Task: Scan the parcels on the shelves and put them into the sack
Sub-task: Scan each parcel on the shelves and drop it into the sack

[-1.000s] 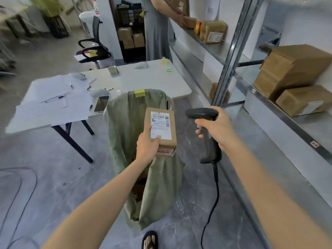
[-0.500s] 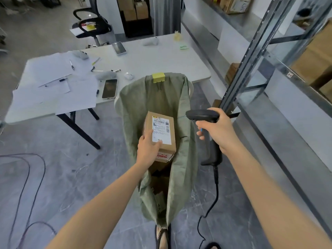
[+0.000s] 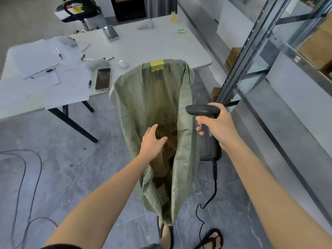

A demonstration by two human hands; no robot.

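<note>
Parcels point(image 3: 160, 163) lie in sack point(image 3: 149, 101), labels unreadable; left hand point(image 3: 152, 141) slack-fingered above, right hand point(image 3: 218, 125) grips scanner point(image 3: 209, 144).

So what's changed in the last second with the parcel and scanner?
The left hand lowered into the sack and let go; it is open now, above the parcels inside. The right hand still grips the scanner beside the sack.
</note>
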